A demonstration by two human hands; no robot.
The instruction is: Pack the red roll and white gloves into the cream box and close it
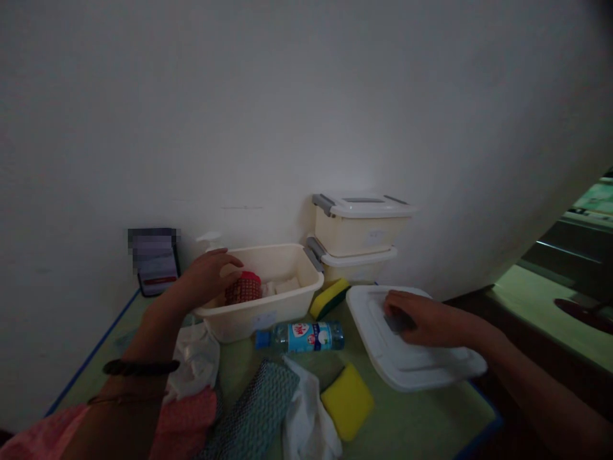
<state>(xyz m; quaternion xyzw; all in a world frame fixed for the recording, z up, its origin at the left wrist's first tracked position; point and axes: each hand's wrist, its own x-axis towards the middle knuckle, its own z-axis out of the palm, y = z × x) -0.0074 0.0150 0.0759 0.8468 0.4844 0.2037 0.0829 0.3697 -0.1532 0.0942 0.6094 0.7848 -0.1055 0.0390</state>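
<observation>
My left hand (208,281) reaches over the near-left rim of the open cream storage bin (261,317). Its fingers are apart, close to a red checked bundle (243,289) inside; whether they touch it I cannot tell. Pale items (286,286) lie beside the bundle. On the right, my right hand (416,317) is closed around the grey handle of a white lid (383,364), which is slightly tilted over the table. A water bottle (311,337) with a blue label lies on its side in front of the bin.
Two lidded boxes (364,233) are stacked against the wall. Sponges (348,401), a white cloth (309,412), a blue-green mesh cloth (256,409), a pink cloth (189,421) and a whitish bag (196,358) lie in front. A phone (158,262) leans at the left, and a white pump top (211,239) shows behind the bin.
</observation>
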